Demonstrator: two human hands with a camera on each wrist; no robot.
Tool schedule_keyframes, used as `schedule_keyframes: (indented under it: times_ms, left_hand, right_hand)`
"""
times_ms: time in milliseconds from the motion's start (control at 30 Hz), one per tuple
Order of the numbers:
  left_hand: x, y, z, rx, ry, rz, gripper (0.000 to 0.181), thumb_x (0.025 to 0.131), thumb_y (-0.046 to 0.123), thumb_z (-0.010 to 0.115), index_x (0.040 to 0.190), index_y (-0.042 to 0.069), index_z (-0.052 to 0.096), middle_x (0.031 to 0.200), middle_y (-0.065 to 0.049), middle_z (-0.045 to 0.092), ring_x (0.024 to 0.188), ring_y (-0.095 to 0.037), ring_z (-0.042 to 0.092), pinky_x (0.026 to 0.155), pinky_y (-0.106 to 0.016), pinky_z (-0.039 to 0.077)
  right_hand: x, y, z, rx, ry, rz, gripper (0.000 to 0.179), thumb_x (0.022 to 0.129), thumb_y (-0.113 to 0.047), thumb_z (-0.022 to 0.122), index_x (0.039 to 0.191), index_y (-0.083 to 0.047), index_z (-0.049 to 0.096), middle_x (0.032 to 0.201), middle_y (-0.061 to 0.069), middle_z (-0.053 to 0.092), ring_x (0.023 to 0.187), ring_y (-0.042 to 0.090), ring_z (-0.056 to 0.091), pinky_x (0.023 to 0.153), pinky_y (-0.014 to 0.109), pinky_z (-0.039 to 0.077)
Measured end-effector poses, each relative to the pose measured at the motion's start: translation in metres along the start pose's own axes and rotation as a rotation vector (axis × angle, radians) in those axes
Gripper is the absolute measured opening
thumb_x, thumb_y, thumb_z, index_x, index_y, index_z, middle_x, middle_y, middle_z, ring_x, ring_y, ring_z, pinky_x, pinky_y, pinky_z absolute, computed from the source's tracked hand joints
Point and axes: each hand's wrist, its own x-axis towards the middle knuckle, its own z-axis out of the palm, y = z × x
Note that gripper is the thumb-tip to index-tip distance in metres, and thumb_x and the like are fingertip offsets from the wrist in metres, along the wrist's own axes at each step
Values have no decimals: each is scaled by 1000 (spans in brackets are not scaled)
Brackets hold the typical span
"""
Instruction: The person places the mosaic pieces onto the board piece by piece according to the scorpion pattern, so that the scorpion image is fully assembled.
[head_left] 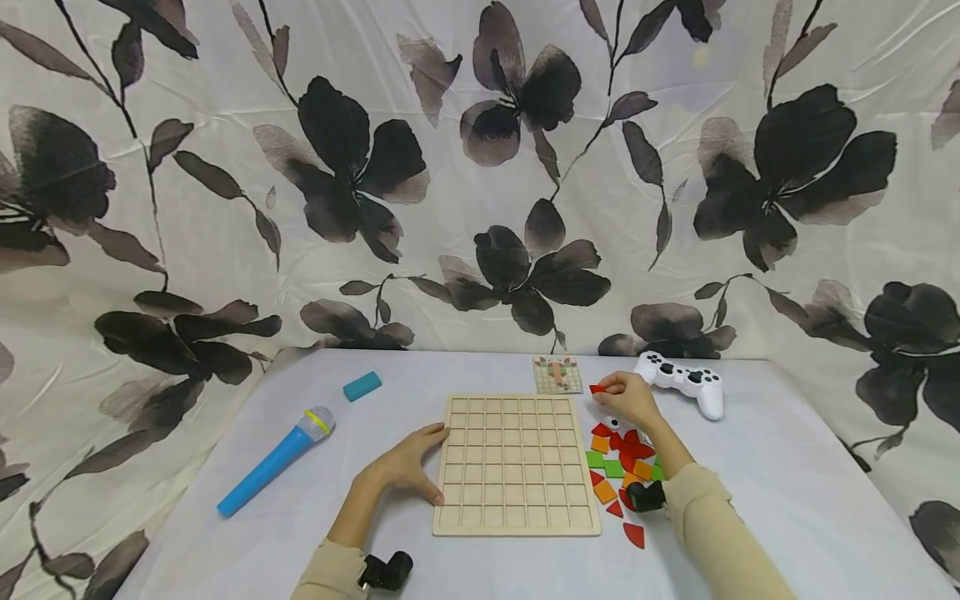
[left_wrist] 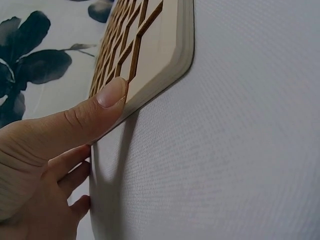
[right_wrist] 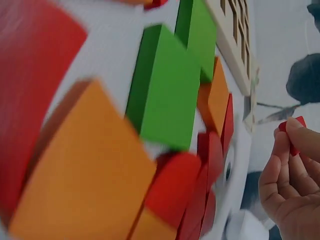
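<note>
A wooden grid board (head_left: pixel 517 531) lies flat in the middle of the table. My left hand (head_left: pixel 405 461) rests against its left edge, thumb and fingers spread apart; in the left wrist view the thumb (left_wrist: pixel 80 117) lies on the board's rim. My right hand (head_left: pixel 630 398) pinches a small red block (head_left: pixel 596 389) between thumb and fingertips, above the table near the board's far right corner. Its full shape is partly hidden by the fingers. Below that hand lie loose blocks: red pieces, green blocks (right_wrist: pixel 170 90) and orange blocks (right_wrist: pixel 85 175).
A pattern card (head_left: pixel 557 375) lies beyond the board, with a white game controller (head_left: pixel 682 379) at the back right. To the left are a blue toy microphone (head_left: pixel 273 462) and a teal block (head_left: pixel 362 386). A flowered cloth hangs behind the table.
</note>
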Motion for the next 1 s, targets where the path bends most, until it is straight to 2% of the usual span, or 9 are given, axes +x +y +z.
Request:
schedule_keyframes:
  times_ms: [200,367,467,700,1000]
  left_hand:
    - [-1,0,-1,-9,5,-3,106,48,17,92,139,-4,41,148,-21,33,136,-42,27,109,-56,27]
    - [-1,-1,-2,-20,-3,14,106,48,16,92,138,-6,41,148,-22,32,136,-43,26,110,-56,26]
    - [0,-2,-2,-24,-7,25,106,49,16,92,139,-6,40,148,-23,32,136,-43,26,109,-56,26]
    - [0,-4,-1,-27,-4,29,107,49,17,92,140,-5,39,148,-22,32,136,-43,26,109,-57,26]
    - [1,-4,0,-25,-11,17,107,49,16,92,140,-4,39,149,-21,31,137,-42,25,110,-56,25]
  right_hand:
    - [9,-10,23,-13,-62,-129,20,88,-3,61,103,8,67,97,20,67,82,24,59,74,30,52]
    - [16,-16,41,-14,-115,-193,21,89,0,58,106,8,67,103,22,66,85,24,60,71,28,51]
    - [20,-21,48,-13,-132,-200,20,88,0,60,104,8,68,102,22,67,85,24,61,67,26,50]
    - [24,-30,57,-29,-144,-181,10,83,-1,67,90,6,69,78,13,69,70,17,60,64,27,50]
    - [31,-32,60,-101,-183,-151,9,85,-1,65,89,3,72,81,11,70,71,15,58,65,27,49]
